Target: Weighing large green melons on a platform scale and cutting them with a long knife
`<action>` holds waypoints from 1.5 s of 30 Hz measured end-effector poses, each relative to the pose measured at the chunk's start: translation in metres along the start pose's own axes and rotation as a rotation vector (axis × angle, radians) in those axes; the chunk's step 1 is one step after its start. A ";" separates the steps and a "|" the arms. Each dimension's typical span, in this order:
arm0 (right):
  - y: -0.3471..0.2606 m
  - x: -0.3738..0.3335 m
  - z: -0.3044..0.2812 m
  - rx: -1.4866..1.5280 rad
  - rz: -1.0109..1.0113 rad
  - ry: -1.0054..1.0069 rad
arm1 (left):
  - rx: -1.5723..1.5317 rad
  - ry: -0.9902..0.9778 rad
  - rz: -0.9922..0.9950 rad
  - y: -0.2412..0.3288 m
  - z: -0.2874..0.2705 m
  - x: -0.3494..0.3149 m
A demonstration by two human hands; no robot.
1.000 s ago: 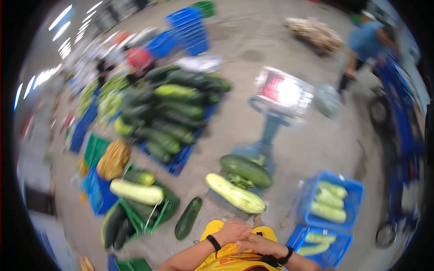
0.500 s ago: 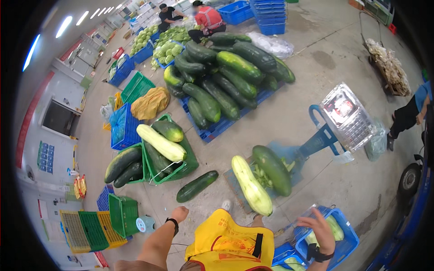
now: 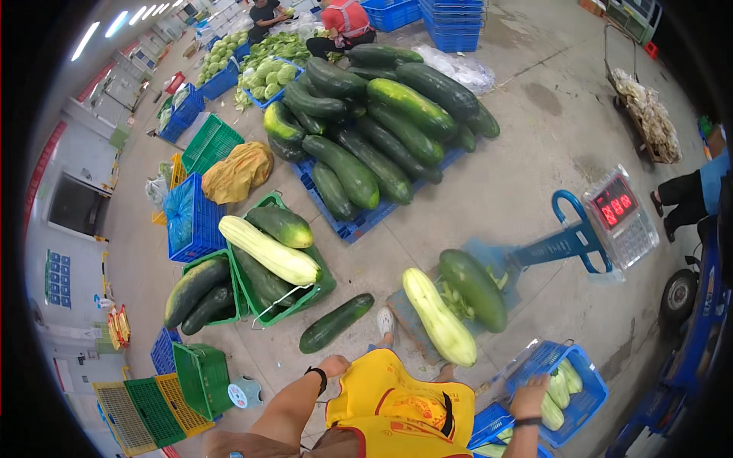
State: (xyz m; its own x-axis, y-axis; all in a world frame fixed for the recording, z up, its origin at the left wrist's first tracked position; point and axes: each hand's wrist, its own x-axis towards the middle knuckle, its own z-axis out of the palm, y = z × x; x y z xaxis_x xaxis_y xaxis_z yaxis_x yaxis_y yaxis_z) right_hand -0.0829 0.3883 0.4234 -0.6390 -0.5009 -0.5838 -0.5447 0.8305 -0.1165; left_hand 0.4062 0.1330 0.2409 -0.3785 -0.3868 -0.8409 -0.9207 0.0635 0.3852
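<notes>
Now one dark green gourd (image 3: pixel 336 323) lies on the floor (image 3: pixel 366 263) just ahead of the left hand (image 3: pixel 334 366), its long side slanting away to the right. The right hand (image 3: pixel 531 395) is farther off, by the blue crate (image 3: pixel 586 404) with pale gourds (image 3: pixel 551 412) in it. I cannot tell if either hand holds anything.

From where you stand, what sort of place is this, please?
Probably a vegetable market or wholesale hall: big gourds are heaped on a blue pallet, two more lie on a scale, and blue crates stand stacked beyond.
</notes>
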 end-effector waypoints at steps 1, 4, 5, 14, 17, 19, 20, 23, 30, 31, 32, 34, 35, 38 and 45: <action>-0.013 -0.014 -0.017 0.550 0.044 -0.194 | -0.013 0.001 -0.009 -0.007 -0.017 0.010; -0.023 -0.027 0.003 0.796 0.026 -0.356 | -0.028 0.163 0.012 0.020 -0.072 0.046; -0.024 -0.027 0.031 0.509 -0.088 -0.346 | -0.026 0.332 0.020 0.023 -0.087 0.046; 0.004 0.076 0.131 0.813 -0.223 -0.505 | -0.054 0.418 0.163 0.090 -0.153 0.117; -0.066 0.088 0.091 -0.480 -0.365 -0.199 | -0.139 0.253 0.077 0.059 -0.134 0.104; -0.027 0.079 0.112 -0.120 -0.347 0.034 | -0.032 0.156 0.019 0.088 -0.119 0.097; -0.010 0.081 0.126 0.255 -0.365 0.251 | 0.289 0.159 0.136 0.096 -0.096 0.113; 0.035 0.085 0.113 0.318 0.022 0.082 | 0.581 0.309 0.319 0.121 -0.048 0.127; 0.126 0.098 0.239 0.779 0.166 0.106 | 0.313 0.215 0.140 0.132 -0.046 0.155; 0.132 0.103 0.230 0.908 0.257 -0.006 | 0.459 0.245 0.245 0.127 -0.054 0.162; 0.132 0.112 0.216 1.029 0.362 -0.108 | 0.600 0.263 0.369 0.130 -0.060 0.176; 0.168 0.128 0.223 1.016 0.457 -0.042 | 0.872 0.242 0.268 0.163 -0.081 0.211; 0.192 0.136 0.236 1.009 0.499 -0.013 | 0.830 0.180 0.250 0.191 -0.102 0.220; 0.199 0.207 0.292 0.733 0.445 -0.025 | 0.693 0.491 0.161 0.170 -0.155 0.290; 0.205 0.315 0.380 1.418 0.711 -0.086 | -0.133 0.302 0.291 0.262 -0.083 0.501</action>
State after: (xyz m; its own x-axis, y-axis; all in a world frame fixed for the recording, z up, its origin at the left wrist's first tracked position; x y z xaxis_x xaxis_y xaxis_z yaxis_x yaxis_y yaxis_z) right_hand -0.1895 0.4931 -0.0903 -0.4732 0.0453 -0.8798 0.7969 0.4478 -0.4055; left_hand -0.0166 -0.1209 -0.0477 -0.5575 -0.6230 -0.5487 -0.7516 0.0982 0.6522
